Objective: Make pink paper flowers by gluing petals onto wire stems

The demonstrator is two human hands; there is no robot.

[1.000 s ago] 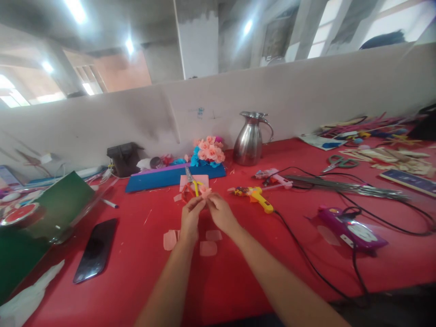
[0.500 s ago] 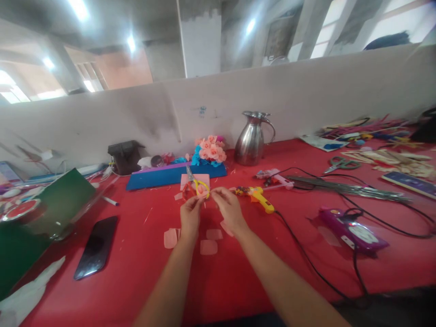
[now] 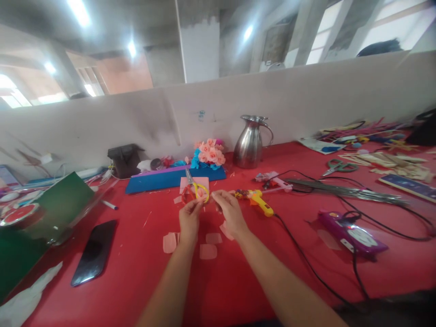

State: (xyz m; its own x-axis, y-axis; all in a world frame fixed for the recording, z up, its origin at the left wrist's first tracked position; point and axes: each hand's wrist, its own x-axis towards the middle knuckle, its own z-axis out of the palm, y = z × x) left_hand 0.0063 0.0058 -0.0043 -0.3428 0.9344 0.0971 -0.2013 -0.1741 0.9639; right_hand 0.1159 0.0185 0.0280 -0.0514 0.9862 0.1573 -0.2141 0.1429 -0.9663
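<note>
Since the earlier frame, the right hand [image 3: 230, 214] is standing farther from the left hand [image 3: 190, 219], whose fingers are pinching a pink flower [image 3: 201, 194]; right fingers' hold: undeterminable. Slack pinching would be risking its unrolling.

I've got red bench [image 3: 136, 277]: phone [image 3: 94, 252] left, pink paper pieces [image 3: 208, 251] centre, yellow glue gun [image 3: 260, 202], metal jug [image 3: 250, 143] behind.
</note>
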